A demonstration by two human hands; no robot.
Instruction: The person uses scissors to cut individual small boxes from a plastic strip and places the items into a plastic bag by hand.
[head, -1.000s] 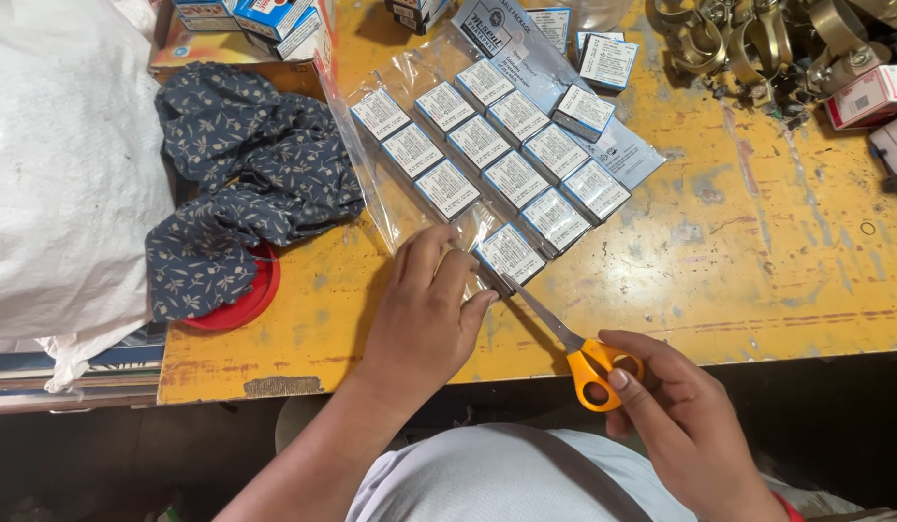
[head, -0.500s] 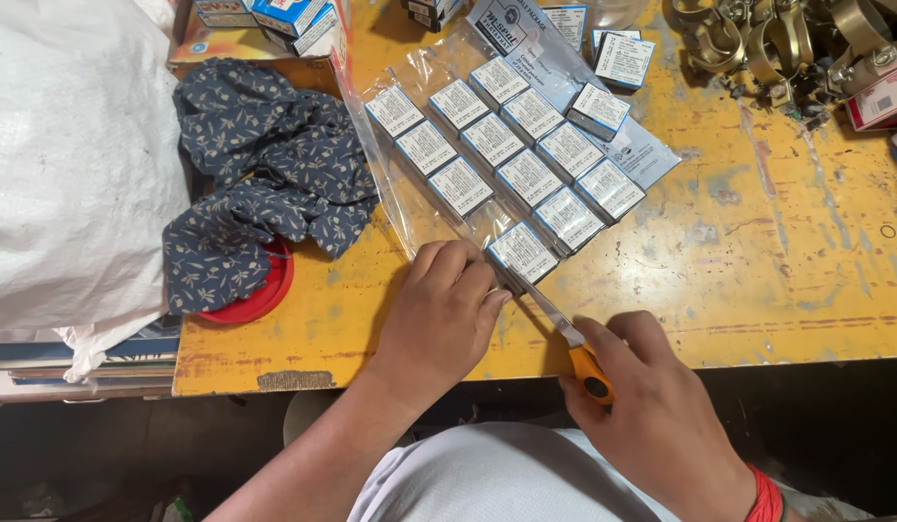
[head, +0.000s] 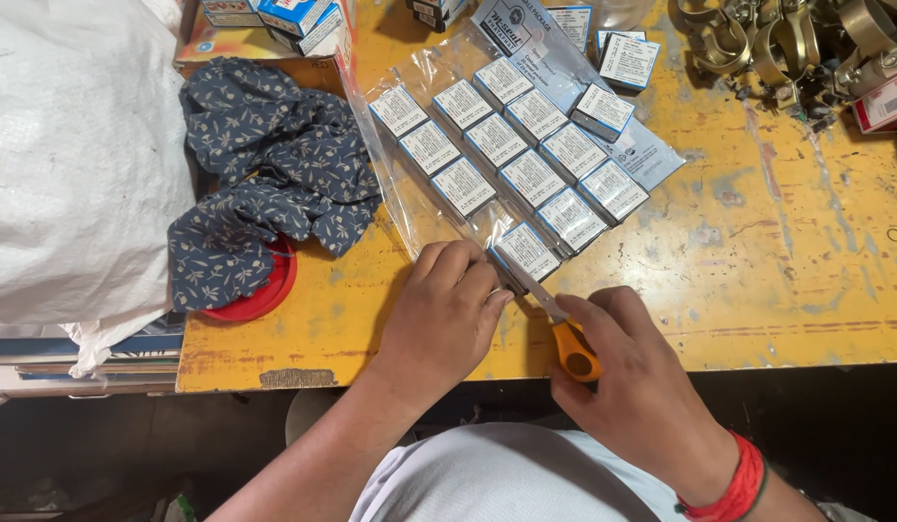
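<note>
Orange-handled scissors (head: 561, 329) are gripped in the closed right hand (head: 632, 387), their blades laid against the near edge of a clear plastic bag (head: 419, 193) of small white boxes (head: 529, 179) on the yellow table (head: 777, 271). The bag is pressed flat by the left hand (head: 443, 314), fingers curled, holding nothing.

We count ten small white-and-blue boxes (head: 531, 179) inside one clear plastic bag (head: 410, 203) near the bench's front edge, and two more such boxes (head: 603, 108) loose toward the back edge. We see one pair of orange-handled scissors (head: 564, 333), one blue patterned cloth (head: 264, 184), one red lid (head: 264, 290), one white sack (head: 76, 164) at the left edge, and two hands, left hand (head: 446, 314) and right hand (head: 632, 387).
</note>
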